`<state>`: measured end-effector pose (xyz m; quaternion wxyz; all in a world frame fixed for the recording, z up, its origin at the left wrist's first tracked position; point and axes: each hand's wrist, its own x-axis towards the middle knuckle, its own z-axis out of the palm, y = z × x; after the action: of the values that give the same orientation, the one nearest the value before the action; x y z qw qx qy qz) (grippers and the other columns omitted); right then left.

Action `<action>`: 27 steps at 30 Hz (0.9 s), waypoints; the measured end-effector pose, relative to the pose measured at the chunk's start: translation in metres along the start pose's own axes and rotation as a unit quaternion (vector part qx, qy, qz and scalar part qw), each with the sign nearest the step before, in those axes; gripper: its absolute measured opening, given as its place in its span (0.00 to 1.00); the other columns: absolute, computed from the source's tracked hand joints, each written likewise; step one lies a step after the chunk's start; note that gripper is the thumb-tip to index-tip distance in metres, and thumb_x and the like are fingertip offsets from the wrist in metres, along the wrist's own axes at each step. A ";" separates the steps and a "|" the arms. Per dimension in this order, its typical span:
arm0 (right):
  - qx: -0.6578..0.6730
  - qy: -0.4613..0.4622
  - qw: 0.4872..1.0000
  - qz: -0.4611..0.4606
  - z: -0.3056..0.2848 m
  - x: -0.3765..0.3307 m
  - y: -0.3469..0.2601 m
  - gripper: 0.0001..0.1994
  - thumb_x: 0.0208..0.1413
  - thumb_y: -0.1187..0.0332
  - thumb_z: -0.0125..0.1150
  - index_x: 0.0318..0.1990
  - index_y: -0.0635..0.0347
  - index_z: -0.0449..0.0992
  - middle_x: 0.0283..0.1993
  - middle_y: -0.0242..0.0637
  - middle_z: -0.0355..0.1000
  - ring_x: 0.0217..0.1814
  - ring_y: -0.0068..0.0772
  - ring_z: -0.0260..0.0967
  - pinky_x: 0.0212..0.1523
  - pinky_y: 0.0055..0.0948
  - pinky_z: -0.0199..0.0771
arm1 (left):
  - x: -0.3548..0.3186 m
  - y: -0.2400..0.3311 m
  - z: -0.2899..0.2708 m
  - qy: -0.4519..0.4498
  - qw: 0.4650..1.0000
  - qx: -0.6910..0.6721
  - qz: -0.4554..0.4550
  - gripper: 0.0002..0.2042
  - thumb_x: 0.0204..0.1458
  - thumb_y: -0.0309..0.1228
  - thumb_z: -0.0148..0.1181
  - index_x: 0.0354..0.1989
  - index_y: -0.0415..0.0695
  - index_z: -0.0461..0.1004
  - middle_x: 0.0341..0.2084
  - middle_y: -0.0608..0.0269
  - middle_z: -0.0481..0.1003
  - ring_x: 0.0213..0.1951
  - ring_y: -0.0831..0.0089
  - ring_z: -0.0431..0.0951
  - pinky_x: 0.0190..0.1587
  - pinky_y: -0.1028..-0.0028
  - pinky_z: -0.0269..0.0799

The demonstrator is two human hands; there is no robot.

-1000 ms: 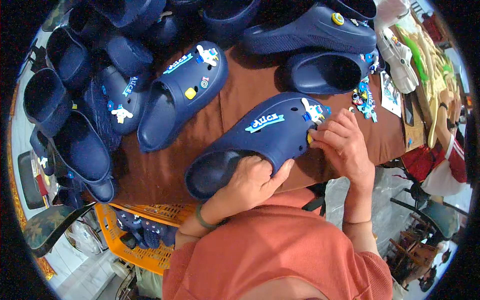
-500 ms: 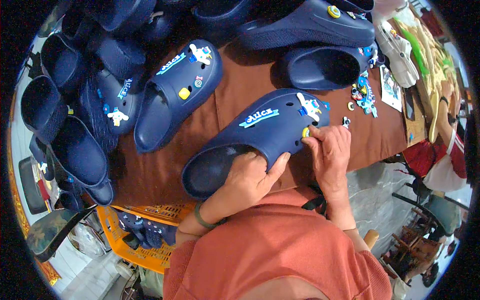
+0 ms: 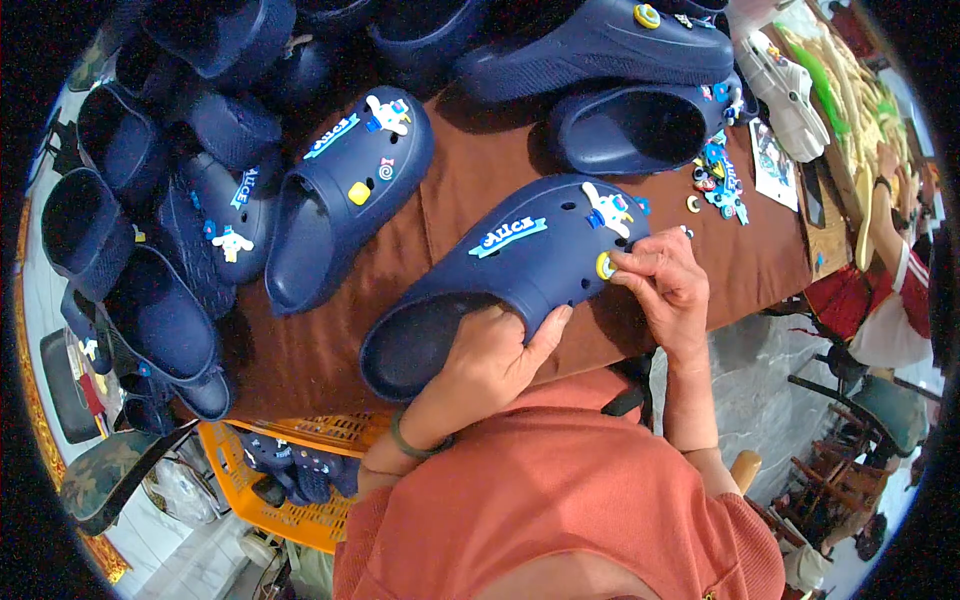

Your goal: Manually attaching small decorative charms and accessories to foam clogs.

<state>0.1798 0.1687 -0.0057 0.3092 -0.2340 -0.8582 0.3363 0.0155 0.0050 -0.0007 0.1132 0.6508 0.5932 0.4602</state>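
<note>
A navy clog (image 3: 520, 272) lies on the brown cloth in front of me, its toe pointing up and right. My left hand (image 3: 495, 350) grips its near side, fingers inside the opening and mostly hidden, thumb outside. At the near side of the toe, my right hand (image 3: 668, 285) pinches a round yellow charm (image 3: 603, 266) against the upper; whether its stem sits in a hole is hidden. A blue lettered banner charm (image 3: 508, 237) and a white character charm (image 3: 606, 208) are on the upper. Farther left rests another navy clog (image 3: 325, 190) with similar charms and a yellow square one.
Loose charms (image 3: 720, 185) and a small printed card (image 3: 774, 165) lie at the right. Many navy clogs (image 3: 160, 310) crowd the left and far side. A white clog (image 3: 785, 95) stands far right. Below the table edge is an orange crate (image 3: 235, 490) holding clogs. Another person's arm (image 3: 885, 210) shows at right.
My right fingers have drawn back slightly to the right, so more of the yellow charm shows. My left hand keeps its grip on the clog. The whole view has shifted a little.
</note>
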 end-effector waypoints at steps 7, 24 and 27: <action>-0.017 0.099 0.995 0.005 0.024 -0.012 -0.009 0.12 0.42 0.77 0.70 0.37 0.57 0.81 0.32 0.33 0.73 0.38 0.36 0.68 0.43 0.33 0.64 | -0.005 -0.003 -0.003 -0.036 0.993 0.108 0.038 0.14 0.53 0.23 0.57 0.48 0.35 0.76 0.27 0.55 0.72 0.25 0.59 0.72 0.26 0.63 0.68; -0.216 0.089 0.962 0.143 -0.042 -0.032 0.076 0.11 0.50 0.69 0.67 0.42 0.56 0.80 0.38 0.39 0.73 0.41 0.40 0.69 0.45 0.36 0.64 | 0.009 0.011 0.002 -0.020 0.968 -0.092 -0.232 0.11 0.57 0.32 0.56 0.33 0.34 0.77 0.25 0.43 0.76 0.29 0.47 0.77 0.32 0.58 0.70; -0.199 0.103 0.966 0.126 -0.036 -0.033 0.077 0.13 0.48 0.71 0.68 0.42 0.57 0.78 0.41 0.40 0.71 0.42 0.41 0.69 0.45 0.35 0.67 | 0.006 0.009 0.006 0.009 0.969 -0.103 -0.225 0.11 0.57 0.32 0.56 0.33 0.35 0.77 0.25 0.43 0.76 0.29 0.47 0.76 0.31 0.58 0.70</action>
<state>0.2426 0.2150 -0.0523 0.2985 -0.4302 -0.8350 0.1691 0.0248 0.0105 0.0049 0.2749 0.4815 0.6748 0.4871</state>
